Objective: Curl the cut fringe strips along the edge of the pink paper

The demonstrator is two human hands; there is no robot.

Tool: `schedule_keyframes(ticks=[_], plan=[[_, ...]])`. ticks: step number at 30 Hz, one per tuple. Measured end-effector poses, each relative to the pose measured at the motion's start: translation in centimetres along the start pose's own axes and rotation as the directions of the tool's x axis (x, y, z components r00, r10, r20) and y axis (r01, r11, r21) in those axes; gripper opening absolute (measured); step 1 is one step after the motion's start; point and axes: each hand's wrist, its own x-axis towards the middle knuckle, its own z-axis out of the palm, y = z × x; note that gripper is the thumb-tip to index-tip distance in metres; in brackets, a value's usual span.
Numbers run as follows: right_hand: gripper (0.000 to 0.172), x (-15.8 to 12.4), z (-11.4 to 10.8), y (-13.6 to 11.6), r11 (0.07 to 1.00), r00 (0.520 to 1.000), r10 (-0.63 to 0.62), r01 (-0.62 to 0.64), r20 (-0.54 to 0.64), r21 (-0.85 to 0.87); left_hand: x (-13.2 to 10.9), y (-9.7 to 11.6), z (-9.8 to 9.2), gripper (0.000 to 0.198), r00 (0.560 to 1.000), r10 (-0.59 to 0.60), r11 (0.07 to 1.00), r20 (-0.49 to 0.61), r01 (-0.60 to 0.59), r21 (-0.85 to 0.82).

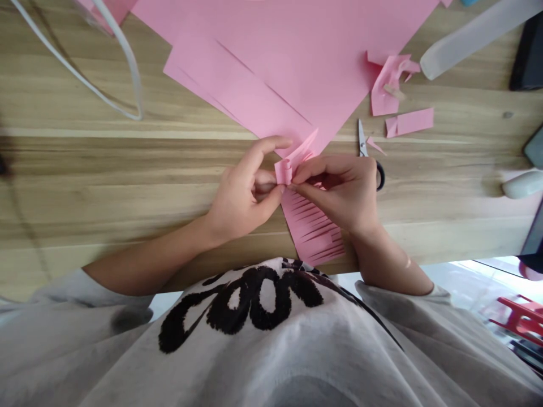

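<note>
While both hands work together near the middle of the light wood-grained table [106, 186], a small curl of thin pink paper [287, 171] sits between their fingertips. The left hand [240, 195] pinches its left side with the thumb and a partly hidden finger, the index finger arched above; the right hand [343, 189] grips its right side between thumb and index finger. Just on the near side, partly under the right hand, lies a pink paper strip slit into a fringe [311, 240]; whether the curl is joined to it, I cannot tell. Far of the hands spreads a large smooth pink paper sheet [322, 62], and beyond the right hand, partly hidden by it, lie small black-handled metal scissors [362, 138]. The paper should be almost weightless, springy where curled, and easily creased or torn at the slits. A light pinch on the curl's outer layers should keep it from unwinding, while the fringe looks safest held along its uncut left margin.
</note>
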Motion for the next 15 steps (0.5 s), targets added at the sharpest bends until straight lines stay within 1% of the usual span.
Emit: schedule_keyframes(ticks=[3, 6, 10, 13, 15], plan=[[0.016, -0.07, -0.04, -0.06, 1.0, 1.0, 0.01, -0.01, 0.0, -0.002, 0.1, -0.07, 0.05, 0.059, 0.997, 0.067, 0.997, 0.023, -0.066, -0.03], [0.018, -0.09, -0.11, -0.23, 0.999, 1.0, 0.03, -0.03, 0.0, -0.014, 0.16, 0.08, 0.13, 0.057, 0.995, 0.091, 0.993, 0.036, -0.088, -0.082], [0.025, 0.02, -0.18, -0.13, 0.999, 0.999, 0.029, -0.028, 0.019, -0.029, 0.14, 0.32, 0.32, 0.055, 0.997, 0.048, 0.975, 0.066, -0.033, -0.218], [0.032, 0.08, -0.25, 0.23, 0.999, 0.999, 0.008, -0.007, 0.033, -0.041, 0.12, 0.34, 0.37, 0.06, 0.994, 0.022, 0.959, 0.107, 0.009, -0.283], [0.035, 0.08, -0.28, 0.49, 0.999, 0.999, 0.0, 0.002, 0.038, -0.048, 0.09, 0.33, 0.32, 0.064, 0.991, 0.032, 0.951, 0.133, 0.011, -0.309]])
